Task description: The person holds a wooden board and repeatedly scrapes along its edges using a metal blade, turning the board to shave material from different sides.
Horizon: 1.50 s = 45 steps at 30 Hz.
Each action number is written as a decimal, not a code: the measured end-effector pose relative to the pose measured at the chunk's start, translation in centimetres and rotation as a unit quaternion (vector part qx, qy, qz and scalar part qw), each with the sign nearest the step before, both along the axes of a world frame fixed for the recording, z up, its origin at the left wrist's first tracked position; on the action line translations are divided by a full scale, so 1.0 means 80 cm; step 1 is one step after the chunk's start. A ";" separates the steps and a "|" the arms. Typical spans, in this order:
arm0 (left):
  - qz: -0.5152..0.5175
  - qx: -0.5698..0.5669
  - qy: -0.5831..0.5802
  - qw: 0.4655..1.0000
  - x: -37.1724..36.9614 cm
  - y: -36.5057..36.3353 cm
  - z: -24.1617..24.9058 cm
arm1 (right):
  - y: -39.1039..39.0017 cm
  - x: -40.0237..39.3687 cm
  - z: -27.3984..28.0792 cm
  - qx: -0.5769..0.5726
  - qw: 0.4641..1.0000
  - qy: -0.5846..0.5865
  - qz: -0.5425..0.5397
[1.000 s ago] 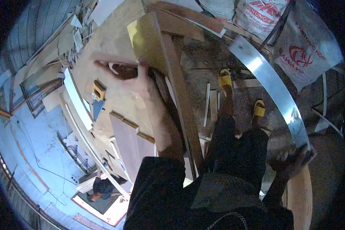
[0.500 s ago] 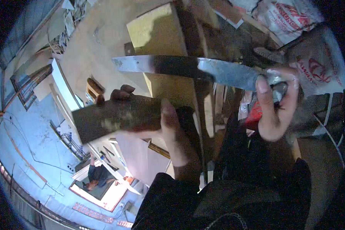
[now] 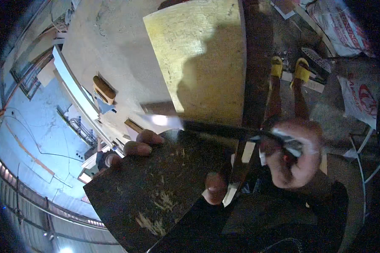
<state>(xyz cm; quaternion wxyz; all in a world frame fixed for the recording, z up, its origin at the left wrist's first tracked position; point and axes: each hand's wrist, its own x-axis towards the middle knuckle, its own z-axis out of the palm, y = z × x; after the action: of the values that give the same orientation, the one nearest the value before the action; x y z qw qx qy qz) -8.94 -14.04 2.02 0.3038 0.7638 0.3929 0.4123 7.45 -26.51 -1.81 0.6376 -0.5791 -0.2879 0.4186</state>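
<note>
My left hand (image 3: 213, 189) grips a dark, flat wooden board (image 3: 156, 194), its fingers over the far edge and its thumb on the near face. Pale scuffed patches mark that face. My right hand (image 3: 297, 156) is closed on the right end of a long metal blade (image 3: 215, 126), partly blurred, with something small and red showing within the hand. The blade runs leftward along the board's upper edge, overlapping it in this view, and a bright glint shows near its far end. Beyond it, a yellowish board (image 3: 211, 55) lies on the worktable (image 3: 122, 59).
A brown wooden block-shaped tool (image 3: 103, 89) rests on the worktable to the left. Feet in yellow sandals (image 3: 301, 71) stand on the floor at the right, near white printed sacks (image 3: 359, 95). Another person (image 3: 101, 160) is partly visible far off, behind the held board.
The left hand has turned the wooden board so its broad scuffed face shows. The blade has come down to the board's upper edge, and my right hand has moved lower. The view has shifted.
</note>
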 end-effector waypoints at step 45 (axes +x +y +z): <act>-0.084 0.011 0.066 0.994 -0.015 0.121 -0.019 | 0.023 0.017 -0.017 -0.195 0.925 -0.230 -0.232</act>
<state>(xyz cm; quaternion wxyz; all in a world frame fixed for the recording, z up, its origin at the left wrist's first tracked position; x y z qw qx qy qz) -10.12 -4.35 0.53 0.3021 0.8231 0.3418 0.3383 8.85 -24.69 -3.15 0.5074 -0.8231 -0.1966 0.1625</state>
